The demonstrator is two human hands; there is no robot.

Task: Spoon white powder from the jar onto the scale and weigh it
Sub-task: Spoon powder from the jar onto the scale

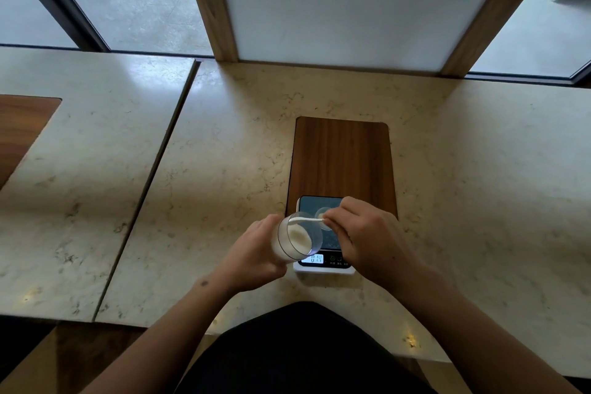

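Right hand fingers pinched narrow on the end of a thin white spoon; spoon reaches left, its far end at the rim of the jar. Left hand wrapped around the jar, holding it tilted, mouth toward the right hand, white powder sitting in its lower part. Jar is held over the left near corner of the scale. Scale sits near the counter's front edge, partly on a wooden board. A small round dish on the platform, contents unclear. Display lit, digits unreadable. Step, I'd judge: scooping. Next: lift a level spoonful out, carry it the short way right over the dish, tip it gently, watch the reading.
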